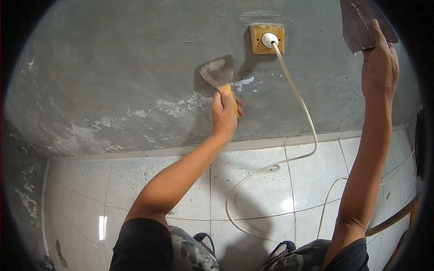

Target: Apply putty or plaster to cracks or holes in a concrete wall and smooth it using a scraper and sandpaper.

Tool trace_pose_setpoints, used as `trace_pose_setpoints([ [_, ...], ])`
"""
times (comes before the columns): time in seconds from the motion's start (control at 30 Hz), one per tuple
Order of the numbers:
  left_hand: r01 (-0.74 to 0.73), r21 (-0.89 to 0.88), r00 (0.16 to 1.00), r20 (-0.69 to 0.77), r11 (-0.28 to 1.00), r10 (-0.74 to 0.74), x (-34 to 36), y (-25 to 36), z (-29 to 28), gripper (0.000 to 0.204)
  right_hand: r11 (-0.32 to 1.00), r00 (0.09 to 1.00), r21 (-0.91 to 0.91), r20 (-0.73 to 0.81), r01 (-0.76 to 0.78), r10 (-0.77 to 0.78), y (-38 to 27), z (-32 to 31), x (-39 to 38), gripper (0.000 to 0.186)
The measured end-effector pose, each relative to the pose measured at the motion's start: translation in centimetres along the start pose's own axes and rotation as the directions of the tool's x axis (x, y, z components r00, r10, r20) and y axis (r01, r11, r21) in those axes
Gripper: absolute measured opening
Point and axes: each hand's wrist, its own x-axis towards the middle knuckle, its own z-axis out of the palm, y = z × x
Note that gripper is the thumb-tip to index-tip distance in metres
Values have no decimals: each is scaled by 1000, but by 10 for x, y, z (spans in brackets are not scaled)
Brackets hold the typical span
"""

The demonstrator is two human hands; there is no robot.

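My left hand [224, 115] is closed round the yellow handle of a putty knife [218, 71]. Its wide metal blade, with pale smears on it, points up in front of the grey wall [135, 54]; whether it touches the wall I cannot tell. Just below and beside the blade, patches of flaking white paint [174, 106] run across the wall. At the upper right my right hand [380, 72] grips a dark brown, flat sheet [367, 25] with a rough lower edge, possibly sandpaper. One finger lies over its face, and the others are mostly hidden.
A yellowed wall socket [254, 39] holds a white plug [269, 40]. From it a white cord [312, 128] hangs and loops over the tiled floor [181, 205], which carries specks of debris. A wooden piece of furniture [392, 219] stands at the lower right. My feet are close to the cord.
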Motion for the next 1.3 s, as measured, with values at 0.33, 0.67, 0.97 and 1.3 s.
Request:
trace_pose_setpoints([
  [0.33,-16,91,999,-28,996,19,8,-2,-26,33,-316,556,-946,304,77,-773,112,-79,88,60],
  [0.67,-131,99,982,-127,986,143,29,41,-86,36,-813,422,-520,696,-262,-581,141,-123,121,54],
  [0.97,15,-172,995,-95,985,-32,36,94,-33,35,-819,545,-422,611,-389,-574,164,-139,147,56],
  [1.3,-214,145,951,-193,966,240,39,29,-52,34,-839,538,-399,644,-370,-544,166,-153,156,55],
])
